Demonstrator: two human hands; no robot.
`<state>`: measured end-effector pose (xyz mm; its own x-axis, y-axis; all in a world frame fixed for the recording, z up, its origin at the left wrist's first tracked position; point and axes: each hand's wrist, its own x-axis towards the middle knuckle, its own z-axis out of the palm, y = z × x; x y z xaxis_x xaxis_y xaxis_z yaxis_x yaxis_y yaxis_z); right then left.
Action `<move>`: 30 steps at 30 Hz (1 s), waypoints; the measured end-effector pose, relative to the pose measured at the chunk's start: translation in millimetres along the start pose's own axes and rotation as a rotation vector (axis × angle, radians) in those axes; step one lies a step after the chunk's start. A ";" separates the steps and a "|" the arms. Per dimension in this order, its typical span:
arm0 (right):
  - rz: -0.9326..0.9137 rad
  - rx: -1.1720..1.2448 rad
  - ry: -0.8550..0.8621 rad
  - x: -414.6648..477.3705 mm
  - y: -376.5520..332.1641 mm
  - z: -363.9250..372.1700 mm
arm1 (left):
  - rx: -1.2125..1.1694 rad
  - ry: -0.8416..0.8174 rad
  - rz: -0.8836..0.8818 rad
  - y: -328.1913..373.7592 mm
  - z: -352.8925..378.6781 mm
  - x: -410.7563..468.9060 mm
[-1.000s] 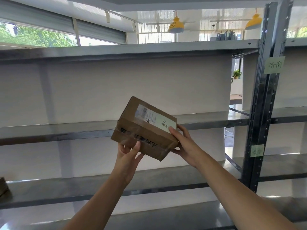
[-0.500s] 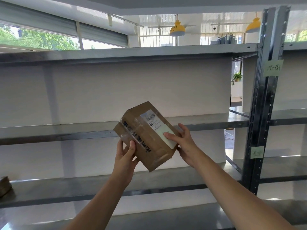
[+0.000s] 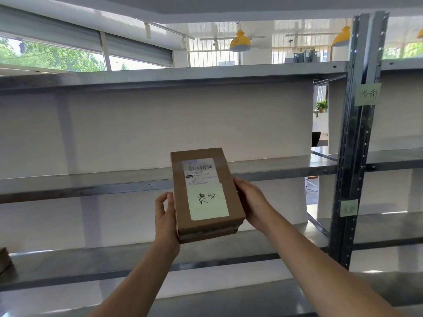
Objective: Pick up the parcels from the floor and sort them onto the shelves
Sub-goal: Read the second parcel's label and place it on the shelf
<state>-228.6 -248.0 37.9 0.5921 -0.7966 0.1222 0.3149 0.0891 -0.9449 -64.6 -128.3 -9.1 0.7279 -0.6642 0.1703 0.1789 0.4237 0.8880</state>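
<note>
While both hands hold it in the air before the shelving, the parcel (image 3: 207,193) stands roughly upright. Its labelled face is turned to the camera and it touches no shelf.

- Left hand (image 3: 166,217): curled about the parcel's left long edge, thumb against that edge, heel of the hand at the lower left corner. Gripping.
- Right hand (image 3: 251,202): wrapped round the right long edge, fingers hidden behind the box. Gripping.
- Parcel: brown cardboard box, taped at the bottom end. A printed shipping label (image 3: 199,171) with a barcode sits high on the face. A pale green note (image 3: 208,202) with two handwritten characters covers the label's lower part.
- Middle shelf (image 3: 91,183): grey metal, directly behind the parcel's upper half.
- Lower shelf (image 3: 80,263): behind the forearms. A second parcel (image 3: 4,259), brown, lies at its far left, cut by the picture edge.
- Top shelf (image 3: 160,75): overhead, well apart from the parcel.
- Upright post (image 3: 357,138): dark perforated metal, to the right of the right hand, dividing this bay from the next. It carries two green notes: the upper note (image 3: 367,94) is handwritten, and the writing on the lower note (image 3: 348,208) is too blurred to read.
- Backing panel (image 3: 160,124): white, closing the bay behind the shelves.
- Beyond the shelving: a yellow pendant lamp (image 3: 239,41), a potted plant (image 3: 321,107) and a window (image 3: 50,58) showing trees.
</note>
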 end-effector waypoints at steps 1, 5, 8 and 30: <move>-0.016 0.014 -0.013 -1.8 -1.7 1.4 | 0.003 -0.008 0.012 -0.5 1.6 -0.5; -0.101 0.055 -0.027 -3.5 -4.7 4.2 | 0.009 -0.021 0.054 1.1 5.8 -2.0; -0.126 0.077 -0.047 -4.2 -1.4 7.7 | 0.042 -0.033 0.087 4.3 5.2 -2.5; 0.025 0.014 -0.466 18.6 77.6 217.0 | 0.178 0.399 0.348 93.7 -183.4 -11.6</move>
<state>-32.1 -126.1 32.7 0.8688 -0.4404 0.2261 0.3047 0.1156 -0.9454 65.1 32.1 -6.2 0.9246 -0.2040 0.3218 -0.2061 0.4427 0.8727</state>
